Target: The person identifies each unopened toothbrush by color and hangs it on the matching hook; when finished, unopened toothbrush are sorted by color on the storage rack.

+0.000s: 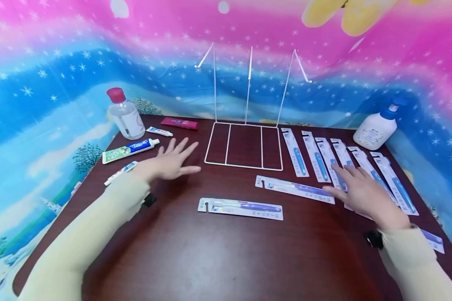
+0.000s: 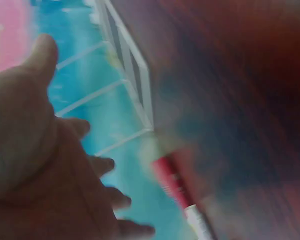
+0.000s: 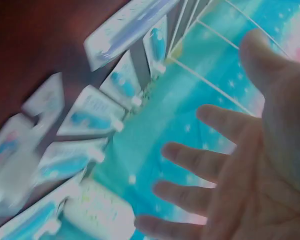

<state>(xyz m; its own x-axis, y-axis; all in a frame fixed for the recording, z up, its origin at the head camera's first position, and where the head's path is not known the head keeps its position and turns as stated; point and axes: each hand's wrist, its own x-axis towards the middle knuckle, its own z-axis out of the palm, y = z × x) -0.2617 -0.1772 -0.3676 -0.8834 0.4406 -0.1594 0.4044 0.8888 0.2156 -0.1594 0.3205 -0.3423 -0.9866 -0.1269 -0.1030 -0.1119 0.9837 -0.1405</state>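
Observation:
My left hand (image 1: 169, 161) is spread over the left of the table, fingers straight and holding nothing, near the toothpaste tubes. Around it lie a green and blue toothpaste tube (image 1: 129, 151), a small white tube (image 1: 159, 131), a red tube (image 1: 179, 123) and another small tube (image 1: 120, 172) partly behind the sleeve. My right hand (image 1: 363, 192), also empty with fingers extended, hovers over several packaged blue toothbrushes (image 1: 295, 154). Close to its thumb lies a packaged purple toothbrush (image 1: 297, 189). A second purple toothbrush (image 1: 241, 208) lies between the hands.
A white wire rack (image 1: 245, 167) with upright hooks stands at the back centre. A clear bottle with a red cap (image 1: 127, 119) is at the back left, a white pump bottle (image 1: 374, 130) at the back right. Another purple package (image 1: 433, 240) shows beyond the right sleeve.

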